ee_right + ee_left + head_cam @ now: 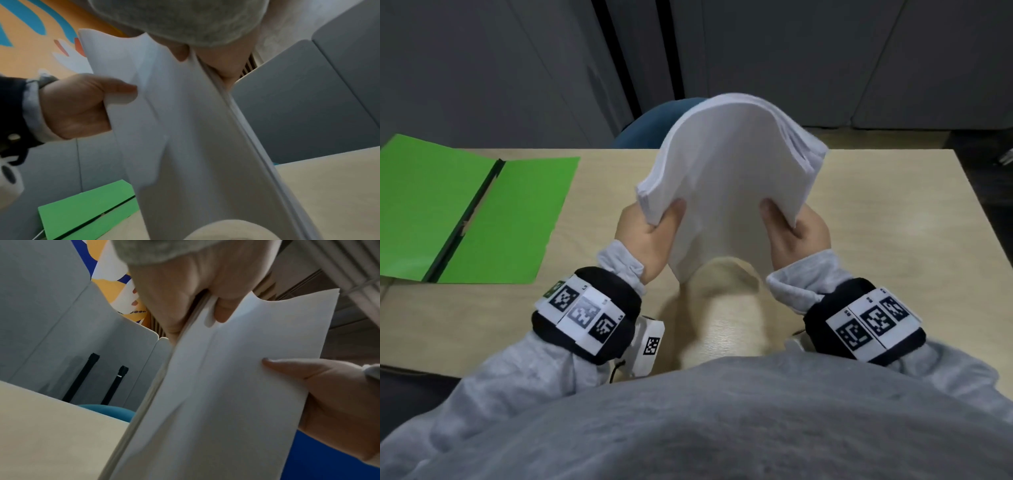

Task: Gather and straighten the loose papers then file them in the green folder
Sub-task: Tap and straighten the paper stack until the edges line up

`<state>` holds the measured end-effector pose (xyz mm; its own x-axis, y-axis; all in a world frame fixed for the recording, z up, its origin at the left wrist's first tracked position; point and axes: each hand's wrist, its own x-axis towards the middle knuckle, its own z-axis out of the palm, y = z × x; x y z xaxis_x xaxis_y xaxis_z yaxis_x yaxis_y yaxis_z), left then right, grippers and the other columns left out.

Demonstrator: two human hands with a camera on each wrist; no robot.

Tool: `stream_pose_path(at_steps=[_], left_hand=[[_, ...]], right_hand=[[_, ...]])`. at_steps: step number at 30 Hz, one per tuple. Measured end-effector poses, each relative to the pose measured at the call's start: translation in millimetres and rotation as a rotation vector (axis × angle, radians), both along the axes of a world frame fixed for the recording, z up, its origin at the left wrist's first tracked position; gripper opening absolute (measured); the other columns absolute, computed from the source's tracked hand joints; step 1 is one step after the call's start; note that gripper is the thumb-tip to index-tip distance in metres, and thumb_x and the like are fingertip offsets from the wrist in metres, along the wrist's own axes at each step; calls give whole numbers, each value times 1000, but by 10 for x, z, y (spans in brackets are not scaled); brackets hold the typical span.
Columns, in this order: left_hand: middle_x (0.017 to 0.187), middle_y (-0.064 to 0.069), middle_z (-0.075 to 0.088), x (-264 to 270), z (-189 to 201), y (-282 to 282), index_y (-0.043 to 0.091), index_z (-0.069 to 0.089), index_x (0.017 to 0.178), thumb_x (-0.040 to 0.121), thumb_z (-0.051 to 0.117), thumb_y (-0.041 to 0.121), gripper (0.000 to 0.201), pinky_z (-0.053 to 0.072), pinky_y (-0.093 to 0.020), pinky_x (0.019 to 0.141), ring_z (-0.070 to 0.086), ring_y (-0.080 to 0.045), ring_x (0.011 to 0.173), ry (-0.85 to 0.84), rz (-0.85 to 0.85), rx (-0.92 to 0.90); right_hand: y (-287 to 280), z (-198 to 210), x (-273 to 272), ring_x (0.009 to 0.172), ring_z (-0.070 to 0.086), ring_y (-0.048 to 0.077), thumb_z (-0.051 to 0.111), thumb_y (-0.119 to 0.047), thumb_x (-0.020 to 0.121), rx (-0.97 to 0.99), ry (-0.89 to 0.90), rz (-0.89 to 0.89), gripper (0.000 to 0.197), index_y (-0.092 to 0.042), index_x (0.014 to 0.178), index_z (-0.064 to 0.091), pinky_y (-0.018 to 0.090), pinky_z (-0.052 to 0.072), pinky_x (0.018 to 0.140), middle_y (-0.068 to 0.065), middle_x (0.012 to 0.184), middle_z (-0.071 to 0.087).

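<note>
A stack of white papers [726, 178] stands upright and bowed over the middle of the beige table [893, 212]. Its top sheets fan apart at the upper right. My left hand [654, 226] grips the stack's left edge, thumb on the near face. My right hand [798, 229] grips the right edge the same way. The left wrist view shows the left thumb [222, 311] pressed on the papers [226, 386]. In the right wrist view the papers [185, 129] bend between both hands. The green folder [482, 212] [88, 209] lies open and flat at the table's left. Whether the stack's lower edge touches the table is hidden.
A blue chair [647, 126] stands behind the table's far edge. Grey partition panels [482, 68] rise beyond it. The folder overhangs the table's left edge. Bare tabletop stretches to the right of the papers.
</note>
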<state>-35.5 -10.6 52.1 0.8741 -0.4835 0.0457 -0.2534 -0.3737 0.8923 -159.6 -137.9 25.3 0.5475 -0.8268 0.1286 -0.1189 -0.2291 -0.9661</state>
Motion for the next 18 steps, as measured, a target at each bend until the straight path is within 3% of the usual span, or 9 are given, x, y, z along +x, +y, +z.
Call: stream_pose_path(at_steps=[2, 4, 6, 7, 9, 12, 13, 15, 18], left_hand=[[77, -6, 59, 26, 13, 17, 15, 58, 74, 89, 63, 21, 17, 39, -14, 55, 51, -12, 68, -6, -50, -54], [76, -2, 63, 27, -72, 22, 15, 62, 77, 84, 67, 22, 11, 41, -14, 59, 56, -5, 65, -7, -137, 29], [82, -7, 65, 10, -174, -2, 9, 65, 84, 87, 65, 24, 16, 41, -23, 59, 59, -15, 75, 26, -159, 145], [84, -11, 64, 13, -208, -13, 2, 64, 88, 90, 62, 25, 23, 40, -23, 59, 58, -22, 78, 37, -137, 164], [84, -13, 64, 31, -233, -7, -3, 64, 89, 92, 58, 25, 29, 39, -16, 59, 57, -23, 76, 33, -66, 127], [68, 10, 62, 18, -268, 30, 19, 64, 74, 88, 63, 21, 14, 39, -5, 57, 56, 4, 62, 69, -55, 53], [69, 15, 63, -2, -298, 25, 21, 66, 77, 87, 65, 21, 10, 41, -3, 58, 58, 6, 64, 85, -87, 82], [80, 6, 67, -2, -352, 0, 15, 67, 89, 89, 63, 24, 9, 47, -15, 66, 63, -11, 77, 144, -86, 138], [88, 0, 71, 162, -446, 30, 18, 64, 81, 85, 66, 29, 12, 54, -38, 87, 68, -27, 91, 276, 41, 48]], right_hand=[[-17, 6, 11, 49, 42, 2, 58, -25, 92, -1, -5, -32, 31, -22, 62, 47, 10, 31, 49, -11, 52, 48], [-58, -36, 53, 66, 55, 6, 60, -29, 89, 64, 186, 62, 10, -22, 83, 62, 18, 38, 61, -7, 70, 59], [-74, -120, 71, 79, 59, 17, 57, -28, 90, 138, 347, 126, 13, -21, 98, 65, 21, 37, 69, -6, 78, 61], [-76, -149, 71, 80, 59, 19, 56, -27, 91, 157, 336, 107, 10, -22, 96, 63, 21, 36, 70, -6, 77, 61], [-63, -137, 39, 76, 58, 18, 54, -25, 92, 151, 212, 23, 6, -26, 87, 58, 23, 37, 66, -3, 77, 61], [-76, -154, 32, 73, 57, 15, 58, -27, 90, 150, 140, -10, 13, -26, 78, 56, 23, 41, 62, -5, 71, 61], [-86, -181, 42, 75, 59, 16, 60, -28, 89, 175, 177, 18, 10, -25, 80, 58, 23, 41, 65, -9, 69, 61], [-124, -236, 58, 79, 62, 16, 64, -28, 86, 225, 214, 32, 7, -26, 92, 61, 21, 41, 69, -13, 73, 62], [-201, -279, 14, 71, 59, -8, 65, -23, 85, 170, 165, 58, 21, -34, 102, 58, 4, 42, 61, -19, 80, 63]])
